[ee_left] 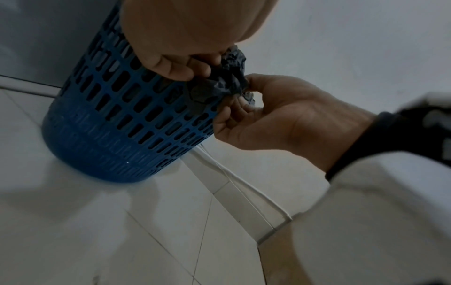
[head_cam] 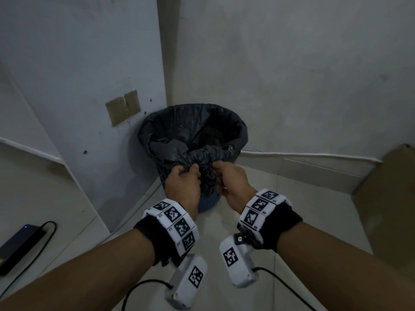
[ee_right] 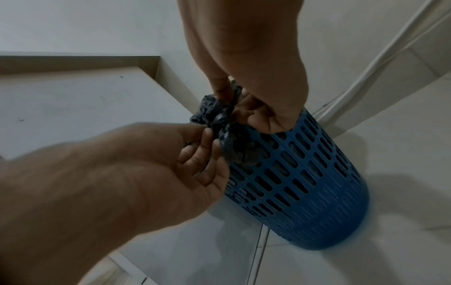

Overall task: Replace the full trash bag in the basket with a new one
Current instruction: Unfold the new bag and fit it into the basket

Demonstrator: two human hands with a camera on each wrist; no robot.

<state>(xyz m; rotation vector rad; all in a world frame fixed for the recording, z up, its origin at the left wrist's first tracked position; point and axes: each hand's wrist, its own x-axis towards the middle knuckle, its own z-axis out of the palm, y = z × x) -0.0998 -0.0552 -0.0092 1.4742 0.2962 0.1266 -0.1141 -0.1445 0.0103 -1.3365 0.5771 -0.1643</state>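
The crinkled black plastic trash bag (head_cam: pixel 193 131), seated in the blue perforated plastic basket (ee_left: pixel 117 123), is pinched at its near rim by the left hand (head_cam: pixel 183 182) and right hand (head_cam: pixel 233 178), apparently to gather it closed.

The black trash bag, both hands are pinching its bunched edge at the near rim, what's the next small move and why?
Probably peel that bunched edge up off the rim. The left hand and right hand both pinch the black trash bag, which is folded over the blue basket elsewhere, so it cannot lift out yet.
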